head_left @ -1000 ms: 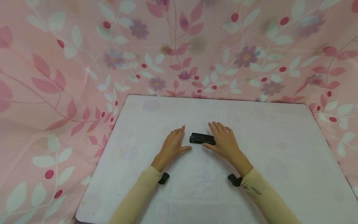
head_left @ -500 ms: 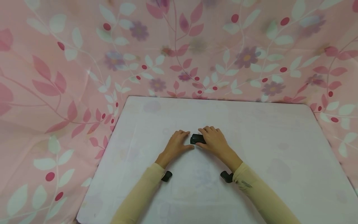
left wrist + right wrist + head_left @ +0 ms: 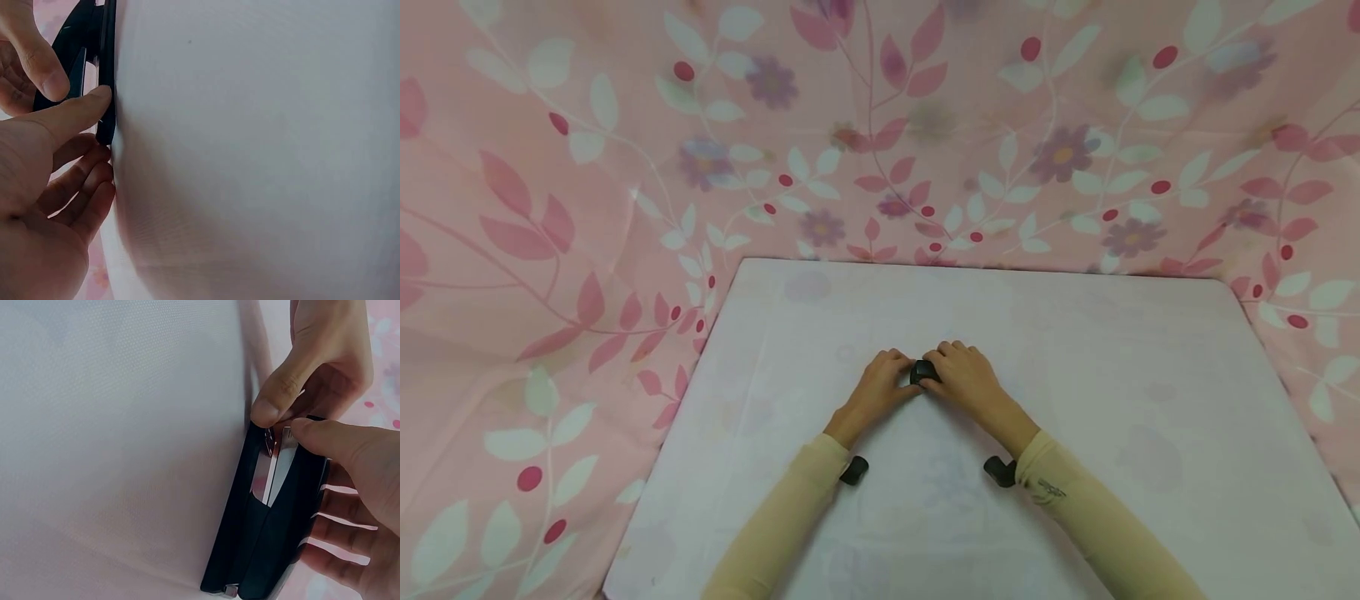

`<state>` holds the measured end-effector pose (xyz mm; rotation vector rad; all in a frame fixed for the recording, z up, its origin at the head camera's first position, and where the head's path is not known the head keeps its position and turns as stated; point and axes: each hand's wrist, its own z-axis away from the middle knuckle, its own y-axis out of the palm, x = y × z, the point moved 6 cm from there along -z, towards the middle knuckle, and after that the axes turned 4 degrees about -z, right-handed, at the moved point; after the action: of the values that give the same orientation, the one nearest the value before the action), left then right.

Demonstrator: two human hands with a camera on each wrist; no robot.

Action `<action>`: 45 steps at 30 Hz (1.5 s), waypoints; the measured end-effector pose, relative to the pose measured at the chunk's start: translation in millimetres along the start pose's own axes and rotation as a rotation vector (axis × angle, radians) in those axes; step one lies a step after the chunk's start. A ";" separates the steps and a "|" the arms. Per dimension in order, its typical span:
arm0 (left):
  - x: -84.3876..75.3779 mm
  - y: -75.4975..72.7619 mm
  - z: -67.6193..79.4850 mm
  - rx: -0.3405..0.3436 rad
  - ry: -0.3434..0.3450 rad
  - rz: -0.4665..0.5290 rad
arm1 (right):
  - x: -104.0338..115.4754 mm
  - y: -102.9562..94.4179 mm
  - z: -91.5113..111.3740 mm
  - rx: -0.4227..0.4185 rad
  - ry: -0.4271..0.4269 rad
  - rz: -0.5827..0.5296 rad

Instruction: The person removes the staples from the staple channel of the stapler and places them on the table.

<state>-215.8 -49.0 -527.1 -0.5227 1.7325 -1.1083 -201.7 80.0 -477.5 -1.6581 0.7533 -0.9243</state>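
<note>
A black stapler [image 3: 919,372] lies flat at the middle of the white table [image 3: 1120,350], mostly covered by both hands. My right hand [image 3: 964,377] grips it from the right, with fingers curled round its far side and the thumb [image 3: 315,432] on its top near the metal front end. My left hand [image 3: 883,385] has curled fingers at the stapler's left end, and its thumb [image 3: 87,105] presses against that end. The stapler [image 3: 265,515] shows its black body and shiny metal strip in the right wrist view. Only its thin dark edge [image 3: 106,69] shows in the left wrist view.
A pink cloth with leaves and flowers [image 3: 925,125] hangs behind the table and drapes past both sides. Both arms wear beige sleeves [image 3: 775,525]. A small black camera mount [image 3: 1000,471] sits at each wrist.
My right hand slid left over the stapler and curled round it, hiding most of it. My left hand moved right, curled its fingers and met the stapler's left end.
</note>
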 end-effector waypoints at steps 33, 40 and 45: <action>-8.6 -1.7 -2.4 0.003 0.051 -0.081 | 1.6 6.5 -2.3 0.020 -0.014 -0.011; -8.3 -1.2 -2.1 0.007 0.062 -0.100 | 1.2 6.6 -1.8 0.016 -0.007 -0.037; -9.3 -1.3 -2.0 -0.003 0.067 -0.095 | -0.5 5.9 -0.2 0.012 -0.004 -0.048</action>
<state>-213.8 -41.8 -521.1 -0.5803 1.7828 -1.2029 -202.3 78.8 -483.3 -1.6732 0.7073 -0.9574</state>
